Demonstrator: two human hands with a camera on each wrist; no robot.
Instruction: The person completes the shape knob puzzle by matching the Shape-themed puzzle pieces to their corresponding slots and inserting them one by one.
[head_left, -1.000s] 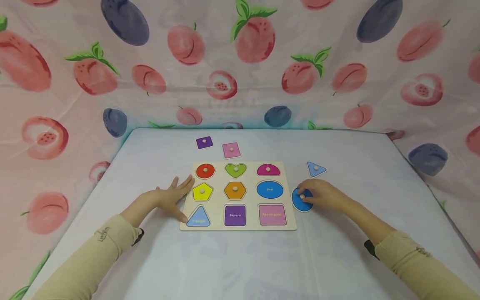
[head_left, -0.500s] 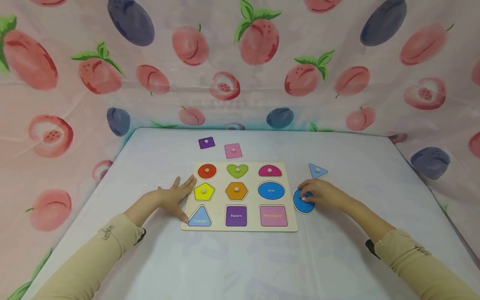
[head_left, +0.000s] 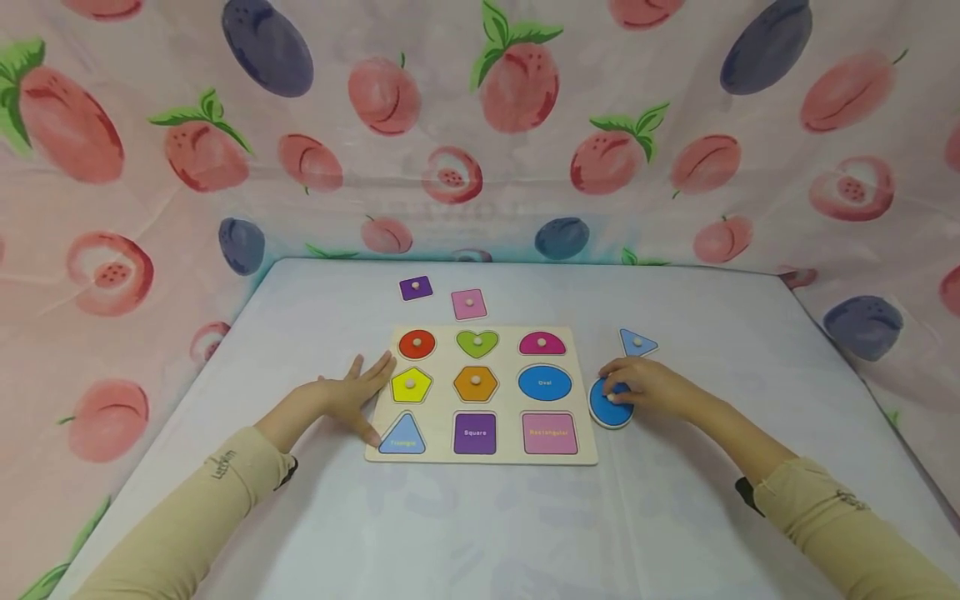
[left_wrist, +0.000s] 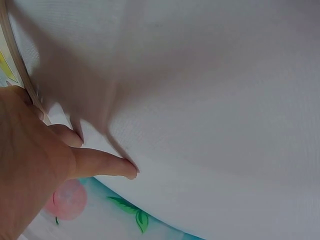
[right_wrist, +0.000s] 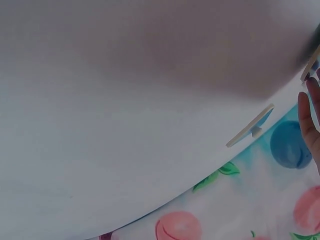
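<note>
A wooden peg puzzle board (head_left: pixel 506 408) lies flat on the table. My left hand (head_left: pixel 351 400) rests along its left edge, fingers spread, thumb by the light blue triangle slot (head_left: pixel 402 435). The left wrist view shows that same hand (left_wrist: pixel 37 155) over white cloth beside the board's edge. Right of the board, my right hand (head_left: pixel 651 387) pinches the small knob of a blue oval puzzle piece (head_left: pixel 611 412). Its near rim shows, so it looks slightly tilted; any lift is hard to tell. In the right wrist view, only the fingers (right_wrist: pixel 306 117) and that piece's edge appear.
A light blue triangle piece (head_left: pixel 637 341) lies just beyond my right hand. Behind the board are a purple piece (head_left: pixel 416 289) and a pink piece (head_left: pixel 468 305). Red, green, magenta, yellow and orange pieces sit in the board. A fruit-print curtain (head_left: pixel 525 158) surrounds the table.
My right fingers have drawn in round the oval piece's knob, and more of the piece's near rim shows. The left hand keeps its place on the board; the head view shifts slightly.
</note>
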